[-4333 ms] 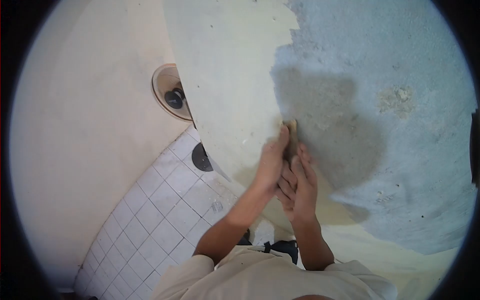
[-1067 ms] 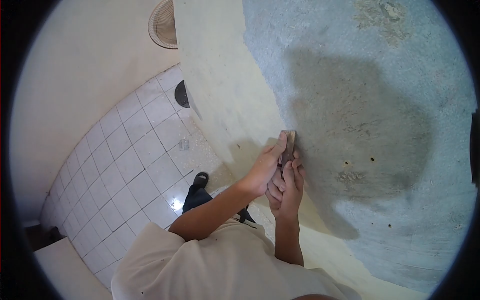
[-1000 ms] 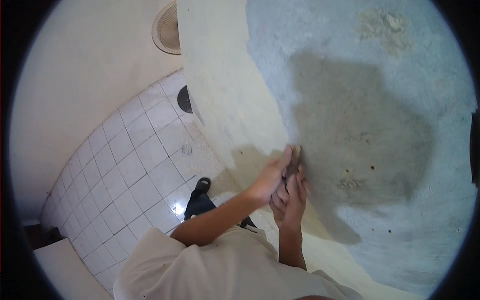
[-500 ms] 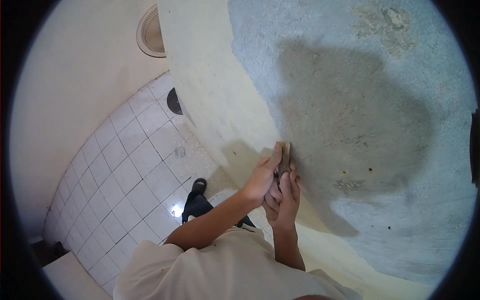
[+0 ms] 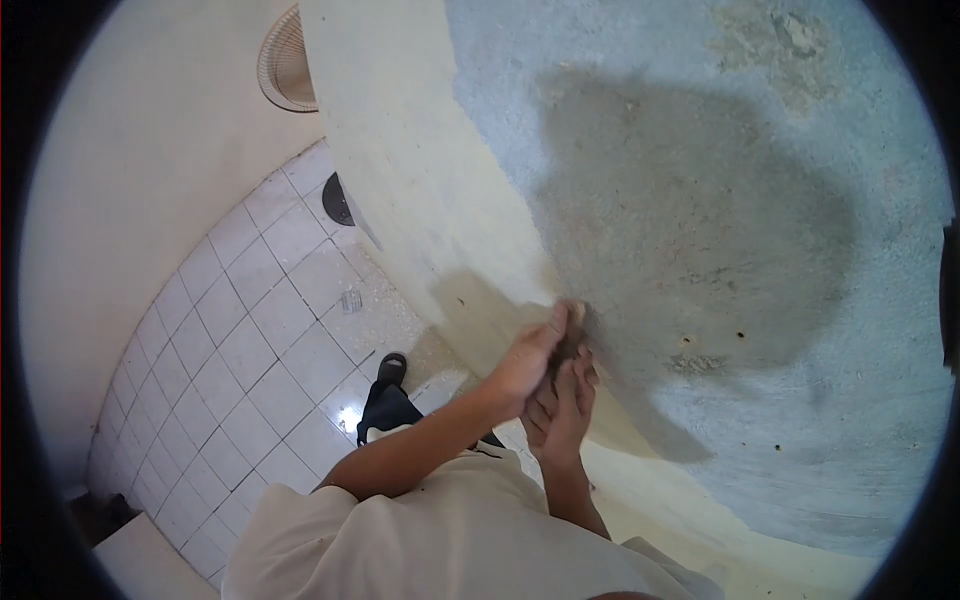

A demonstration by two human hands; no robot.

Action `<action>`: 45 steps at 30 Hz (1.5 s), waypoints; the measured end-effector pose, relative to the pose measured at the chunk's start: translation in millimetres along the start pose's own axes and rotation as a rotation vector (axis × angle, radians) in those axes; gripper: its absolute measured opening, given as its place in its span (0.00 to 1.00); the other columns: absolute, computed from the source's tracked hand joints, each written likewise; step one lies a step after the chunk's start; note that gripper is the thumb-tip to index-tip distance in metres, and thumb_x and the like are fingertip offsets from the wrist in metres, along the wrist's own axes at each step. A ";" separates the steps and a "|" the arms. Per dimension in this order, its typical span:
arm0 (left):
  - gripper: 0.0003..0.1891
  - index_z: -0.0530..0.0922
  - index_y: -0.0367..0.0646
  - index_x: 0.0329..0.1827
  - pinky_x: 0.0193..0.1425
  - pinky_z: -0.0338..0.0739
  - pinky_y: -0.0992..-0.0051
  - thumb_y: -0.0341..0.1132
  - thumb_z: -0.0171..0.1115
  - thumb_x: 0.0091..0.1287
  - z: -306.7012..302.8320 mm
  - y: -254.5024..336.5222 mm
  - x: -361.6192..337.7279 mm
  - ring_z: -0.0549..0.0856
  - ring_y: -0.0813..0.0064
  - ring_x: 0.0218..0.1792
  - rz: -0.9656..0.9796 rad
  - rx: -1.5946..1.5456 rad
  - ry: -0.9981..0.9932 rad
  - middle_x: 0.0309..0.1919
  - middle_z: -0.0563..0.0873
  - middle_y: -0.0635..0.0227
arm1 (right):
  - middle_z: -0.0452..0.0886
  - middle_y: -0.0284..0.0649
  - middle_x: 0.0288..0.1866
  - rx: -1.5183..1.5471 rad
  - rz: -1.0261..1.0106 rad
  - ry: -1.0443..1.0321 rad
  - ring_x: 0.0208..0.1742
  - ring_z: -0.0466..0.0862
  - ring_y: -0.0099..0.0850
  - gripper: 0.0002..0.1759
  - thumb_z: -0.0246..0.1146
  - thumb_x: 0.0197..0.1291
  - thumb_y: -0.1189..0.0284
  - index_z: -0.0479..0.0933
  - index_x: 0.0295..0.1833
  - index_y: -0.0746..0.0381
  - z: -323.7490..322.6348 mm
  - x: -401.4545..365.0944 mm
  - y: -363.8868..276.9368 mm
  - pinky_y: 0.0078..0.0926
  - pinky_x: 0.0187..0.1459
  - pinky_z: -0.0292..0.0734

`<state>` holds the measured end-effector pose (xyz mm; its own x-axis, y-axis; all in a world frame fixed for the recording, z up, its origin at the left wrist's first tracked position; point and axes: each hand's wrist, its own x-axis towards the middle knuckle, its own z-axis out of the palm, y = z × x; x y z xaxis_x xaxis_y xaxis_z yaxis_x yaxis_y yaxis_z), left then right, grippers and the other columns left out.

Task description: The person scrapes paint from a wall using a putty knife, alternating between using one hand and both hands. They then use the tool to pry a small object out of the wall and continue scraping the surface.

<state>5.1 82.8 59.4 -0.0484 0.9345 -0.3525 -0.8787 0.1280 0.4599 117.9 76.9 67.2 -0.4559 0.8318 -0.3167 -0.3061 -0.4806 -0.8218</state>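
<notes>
Both of my hands are closed around a small scraper (image 5: 577, 312), held against the wall (image 5: 680, 240) where the cream paint meets the bare grey-blue surface. My left hand (image 5: 530, 360) wraps the tool from the left, its thumb lying along the blade side. Lower and to the right, my right hand (image 5: 562, 408) grips the handle end, fingers curled close to the left hand. Most of the handle is hidden by the fingers, and the blade is slightly blurred. A dark shadow falls across the bare patch.
White floor tiles (image 5: 250, 340) spread below on the left, with a foot in a dark sandal (image 5: 393, 369). Paint flakes (image 5: 375, 300) lie along the wall base. A wire-ribbed basket-like thing (image 5: 287, 65) and a dark round object (image 5: 338, 200) are farther off.
The scraper has tipped and moved slightly downward along the paint edge, with both hands still on it. The whole view has shifted a little to the left.
</notes>
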 end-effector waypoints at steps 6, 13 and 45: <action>0.33 0.78 0.42 0.36 0.44 0.84 0.70 0.67 0.50 0.80 -4.3 -4.7 2.8 0.87 0.68 0.35 0.036 0.011 -0.042 0.29 0.83 0.67 | 0.60 0.23 0.20 0.006 -0.008 -0.071 0.11 0.55 0.12 0.06 0.52 0.86 0.63 0.71 0.57 0.52 -0.3 7.3 5.0 0.14 0.08 0.54; 0.34 0.79 0.42 0.39 0.43 0.85 0.70 0.68 0.50 0.80 -9.2 -1.9 -2.8 0.89 0.68 0.36 0.027 0.053 -0.004 0.32 0.86 0.65 | 0.62 0.23 0.20 0.051 0.026 0.024 0.12 0.57 0.13 0.07 0.53 0.85 0.61 0.72 0.57 0.50 4.0 9.5 10.3 0.13 0.10 0.54; 0.32 0.76 0.42 0.39 0.47 0.86 0.66 0.65 0.42 0.84 -0.2 31.6 -4.2 0.89 0.64 0.41 0.106 0.119 0.023 0.31 0.83 0.65 | 0.58 0.22 0.21 0.211 0.173 -0.105 0.12 0.51 0.13 0.08 0.50 0.86 0.62 0.74 0.61 0.44 36.1 19.5 -14.7 0.14 0.09 0.46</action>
<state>-22.6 82.9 75.2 -0.1499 0.9373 -0.3147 -0.8059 0.0685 0.5881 83.3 90.1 90.2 -0.5970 0.7046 -0.3837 -0.3781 -0.6689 -0.6400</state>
